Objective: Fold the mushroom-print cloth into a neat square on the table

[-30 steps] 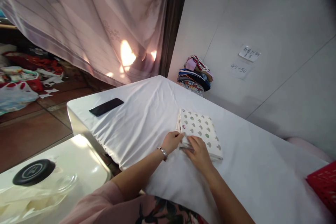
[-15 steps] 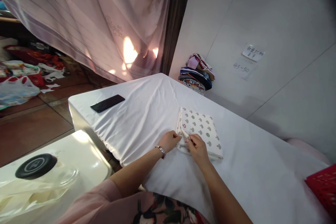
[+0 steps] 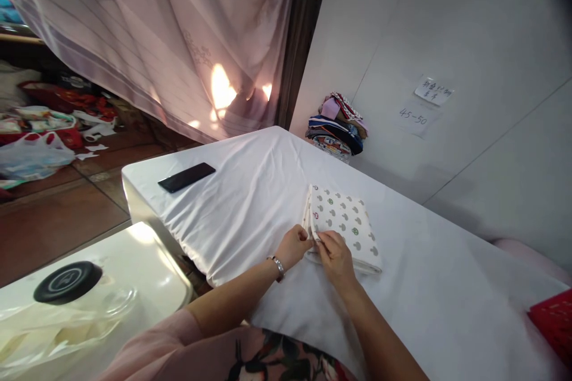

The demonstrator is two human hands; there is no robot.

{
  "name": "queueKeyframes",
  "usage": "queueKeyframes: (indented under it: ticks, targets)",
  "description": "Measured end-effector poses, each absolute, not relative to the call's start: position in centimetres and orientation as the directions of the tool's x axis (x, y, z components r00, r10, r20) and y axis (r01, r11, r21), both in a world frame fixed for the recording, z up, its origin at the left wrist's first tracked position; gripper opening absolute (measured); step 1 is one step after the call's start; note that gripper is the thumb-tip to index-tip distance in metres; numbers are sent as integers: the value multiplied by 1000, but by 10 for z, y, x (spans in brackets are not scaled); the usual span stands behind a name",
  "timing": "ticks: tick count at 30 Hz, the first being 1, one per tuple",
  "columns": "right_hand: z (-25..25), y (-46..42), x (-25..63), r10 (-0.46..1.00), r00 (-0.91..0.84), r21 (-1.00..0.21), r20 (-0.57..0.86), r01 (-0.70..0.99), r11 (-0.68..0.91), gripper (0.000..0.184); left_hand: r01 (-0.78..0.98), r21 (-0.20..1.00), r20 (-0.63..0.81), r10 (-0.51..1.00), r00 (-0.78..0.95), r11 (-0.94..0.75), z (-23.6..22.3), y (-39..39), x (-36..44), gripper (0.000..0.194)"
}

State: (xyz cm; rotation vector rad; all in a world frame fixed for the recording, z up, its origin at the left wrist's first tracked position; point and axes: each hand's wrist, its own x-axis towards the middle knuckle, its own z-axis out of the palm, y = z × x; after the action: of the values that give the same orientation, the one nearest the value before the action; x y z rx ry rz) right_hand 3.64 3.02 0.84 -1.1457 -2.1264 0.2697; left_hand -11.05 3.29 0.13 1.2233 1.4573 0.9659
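Note:
A folded white cloth with a grey, green and red mushroom print lies in several layers on the white-covered table. My left hand, with a bracelet at the wrist, pinches the layers at the cloth's near left corner. Right beside it, my right hand grips the upper layer's edge between thumb and fingers. The two hands almost touch. Part of the near edge is hidden behind my fingers.
A black phone lies at the table's far left. Folded clothes are stacked against the wall. A red basket stands at the right edge. On a lower white surface at the left sits a clear container with a black lid.
My left hand has shifted slightly right, closer to my right hand at the cloth's corner. The whole view has moved a little. The cloth stays folded in place.

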Motion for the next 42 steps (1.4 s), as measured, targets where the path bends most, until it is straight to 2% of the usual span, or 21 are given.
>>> queueKeyframes:
  ticks: [7,10,13,16,19,22,25,27,31,34,36,38,40,42]
  targets:
    - [4,30,38,729,-539,-327,422,660,677,37,36,957,-288,955,73,286,9,28,-116,30]
    - [6,27,36,719,-582,-245,379,686,685,43,-36,929,-363,927,99,367,16,27,-121,38]
    - [11,24,33,724,-600,-210,341,702,681,46,-70,923,-372,923,94,379,15,29,-120,43]
    - [17,24,37,734,-592,-296,334,673,678,46,23,930,-368,930,25,367,7,33,-117,39]
    - [22,30,54,772,-499,-388,395,670,632,40,190,928,-328,945,5,321,1,35,-116,34]
    - [19,36,80,858,-369,-332,357,809,486,36,386,893,-256,967,12,231,1,34,-118,34]
    - [8,37,101,940,-294,-259,174,907,332,43,602,789,-176,984,26,125,1,32,-118,34]
    - [1,36,107,957,-278,-267,78,919,289,47,734,676,-135,990,46,58,0,30,-119,36]
    - [4,39,108,968,-249,-411,-3,883,226,49,866,500,-140,988,63,15,11,29,-128,37]
    - [17,54,108,980,-196,-497,16,849,178,51,907,418,-10,998,57,-48,33,36,-128,35]
    - [24,68,110,985,-154,-448,82,877,175,53,903,392,184,977,112,-177,44,45,-119,34]
    - [25,82,112,985,-122,-339,118,928,156,55,885,345,330,923,197,-312,44,53,-104,38]
    - [18,92,115,994,-83,-254,64,962,97,57,891,297,316,916,248,-344,32,60,-91,45]
    - [9,95,119,999,-45,-217,-27,975,38,60,908,284,222,942,251,-309,15,63,-83,51]
